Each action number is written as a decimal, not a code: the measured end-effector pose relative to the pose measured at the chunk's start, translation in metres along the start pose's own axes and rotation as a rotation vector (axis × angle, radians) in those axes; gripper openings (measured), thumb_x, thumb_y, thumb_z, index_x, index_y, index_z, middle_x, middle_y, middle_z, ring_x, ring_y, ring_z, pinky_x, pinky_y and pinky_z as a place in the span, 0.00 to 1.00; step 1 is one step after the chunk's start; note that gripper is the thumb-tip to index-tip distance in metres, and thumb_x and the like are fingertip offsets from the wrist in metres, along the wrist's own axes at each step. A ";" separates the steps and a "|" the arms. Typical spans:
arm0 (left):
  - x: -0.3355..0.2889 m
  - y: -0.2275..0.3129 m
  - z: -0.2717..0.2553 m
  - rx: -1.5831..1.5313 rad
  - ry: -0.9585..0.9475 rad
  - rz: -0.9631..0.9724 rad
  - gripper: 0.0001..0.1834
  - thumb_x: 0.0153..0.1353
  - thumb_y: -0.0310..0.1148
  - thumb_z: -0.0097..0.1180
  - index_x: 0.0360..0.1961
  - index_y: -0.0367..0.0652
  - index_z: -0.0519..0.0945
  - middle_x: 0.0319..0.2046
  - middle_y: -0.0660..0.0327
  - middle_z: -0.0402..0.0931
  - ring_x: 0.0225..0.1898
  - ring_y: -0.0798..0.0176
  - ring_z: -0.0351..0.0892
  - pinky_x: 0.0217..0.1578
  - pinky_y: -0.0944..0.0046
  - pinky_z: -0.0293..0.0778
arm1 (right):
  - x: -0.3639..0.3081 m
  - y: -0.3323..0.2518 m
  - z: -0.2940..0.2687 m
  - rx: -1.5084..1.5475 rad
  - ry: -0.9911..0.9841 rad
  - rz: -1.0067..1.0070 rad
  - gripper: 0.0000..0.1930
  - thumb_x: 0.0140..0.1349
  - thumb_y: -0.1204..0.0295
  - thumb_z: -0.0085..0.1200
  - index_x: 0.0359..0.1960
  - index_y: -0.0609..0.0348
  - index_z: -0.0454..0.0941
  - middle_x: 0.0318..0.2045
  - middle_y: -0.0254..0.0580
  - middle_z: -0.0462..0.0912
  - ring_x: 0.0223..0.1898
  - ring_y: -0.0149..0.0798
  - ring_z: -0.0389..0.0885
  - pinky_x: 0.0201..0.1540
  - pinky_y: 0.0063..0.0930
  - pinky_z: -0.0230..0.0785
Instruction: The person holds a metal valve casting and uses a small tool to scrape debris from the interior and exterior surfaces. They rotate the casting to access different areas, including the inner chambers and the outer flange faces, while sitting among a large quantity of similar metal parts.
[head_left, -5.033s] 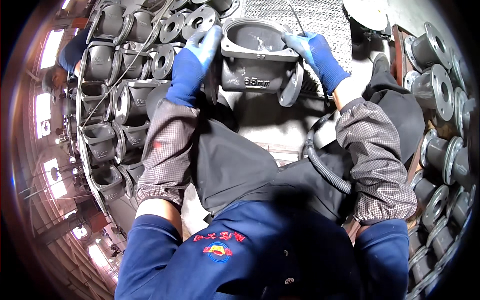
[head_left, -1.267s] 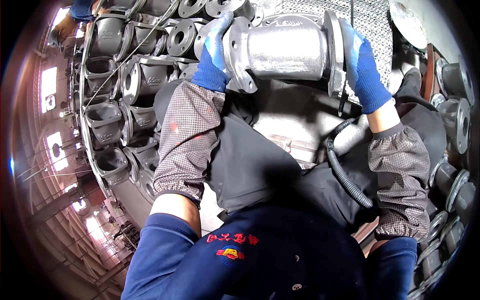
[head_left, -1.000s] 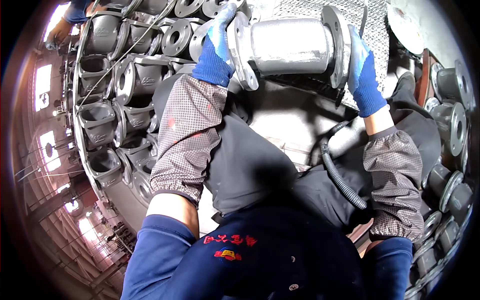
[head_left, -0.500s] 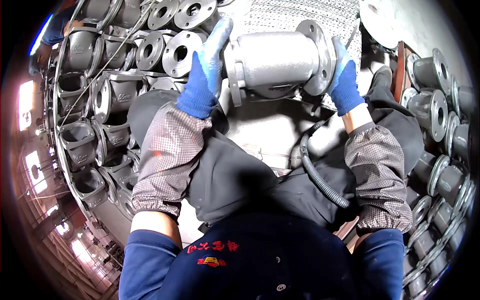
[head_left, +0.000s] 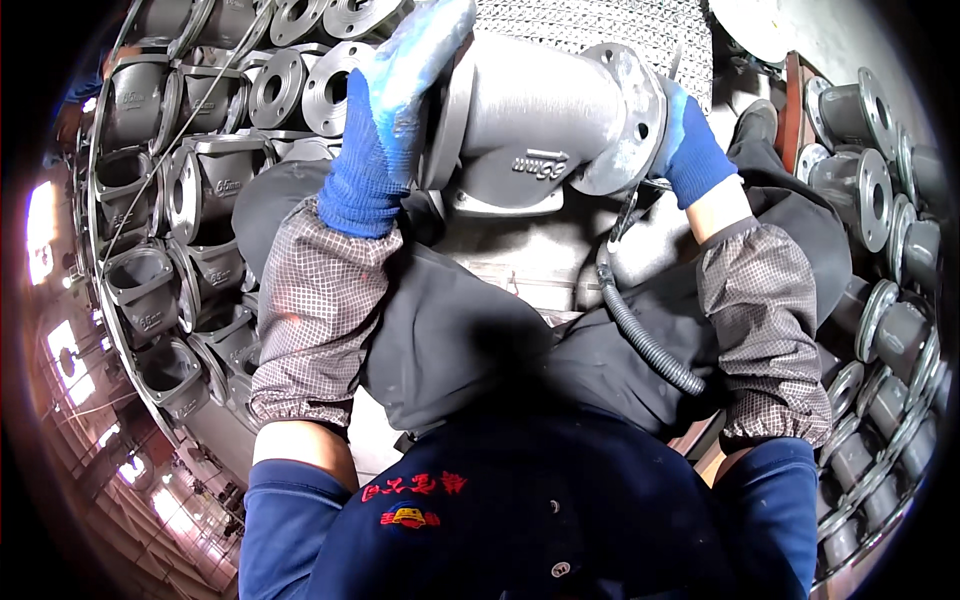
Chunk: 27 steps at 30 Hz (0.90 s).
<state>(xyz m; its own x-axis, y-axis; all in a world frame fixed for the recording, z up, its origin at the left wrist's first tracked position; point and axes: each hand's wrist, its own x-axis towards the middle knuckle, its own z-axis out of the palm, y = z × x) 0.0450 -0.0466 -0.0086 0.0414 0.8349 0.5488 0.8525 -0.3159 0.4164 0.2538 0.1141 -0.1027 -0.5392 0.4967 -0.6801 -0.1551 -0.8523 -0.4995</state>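
Between my hands I hold a grey cast-metal valve body [head_left: 540, 95] with a round flange at each end, lying roughly level above my spread knees. My left hand [head_left: 400, 110], in a blue coated glove, presses against its left flange with the fingers pointing up and away. My right hand [head_left: 690, 140], gloved the same way, grips the right flange, its fingers partly hidden behind the rim. The square-topped neck of the body now faces down toward me, with raised lettering on its side.
Stacked grey valve bodies [head_left: 225, 180] fill a rack on my left. More flanged bodies [head_left: 860, 190] stand at the right. A patterned metal surface [head_left: 600, 20] lies ahead. A corrugated grey hose [head_left: 640, 335] with a dark end rests over my right thigh.
The valve body has rolled, bringing its lettered neck into view on the near side. It also sits slightly higher in the picture, and my left hand has moved up and left.
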 end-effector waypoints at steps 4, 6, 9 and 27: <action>0.009 0.002 -0.003 -0.094 -0.171 -0.174 0.22 0.62 0.30 0.42 0.57 0.37 0.67 0.49 0.49 0.72 0.43 0.58 0.75 0.45 0.63 0.72 | 0.022 -0.009 -0.019 0.004 -0.169 -0.072 0.18 0.66 0.65 0.36 0.51 0.61 0.70 0.45 0.48 0.77 0.43 0.41 0.79 0.43 0.36 0.75; -0.007 -0.003 -0.002 -0.168 -0.156 -0.268 0.24 0.58 0.28 0.47 0.57 0.38 0.67 0.47 0.49 0.74 0.39 0.58 0.77 0.42 0.62 0.73 | 0.013 -0.011 0.007 -0.063 -0.025 -0.117 0.18 0.67 0.64 0.36 0.51 0.62 0.70 0.45 0.48 0.77 0.42 0.40 0.80 0.44 0.35 0.75; 0.015 -0.020 0.011 0.208 0.038 0.304 0.25 0.55 0.25 0.50 0.56 0.37 0.68 0.50 0.46 0.71 0.51 0.50 0.74 0.51 0.60 0.70 | 0.007 -0.011 0.006 -0.484 -0.175 -0.368 0.21 0.66 0.57 0.38 0.50 0.62 0.71 0.44 0.48 0.78 0.42 0.40 0.79 0.45 0.35 0.75; 0.014 -0.046 0.013 -1.110 0.328 -1.258 0.23 0.57 0.48 0.53 0.48 0.44 0.73 0.41 0.59 0.75 0.41 0.62 0.76 0.42 0.62 0.74 | -0.025 0.023 0.026 -1.194 0.222 -0.769 0.21 0.62 0.57 0.43 0.52 0.57 0.71 0.43 0.54 0.78 0.43 0.51 0.77 0.46 0.36 0.69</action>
<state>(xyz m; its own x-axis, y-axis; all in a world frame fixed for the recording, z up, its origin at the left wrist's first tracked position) 0.0134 -0.0144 -0.0289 -0.5440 0.7195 -0.4318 -0.4766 0.1586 0.8647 0.2425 0.0778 -0.0833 -0.4868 0.8719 -0.0519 0.4909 0.2240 -0.8419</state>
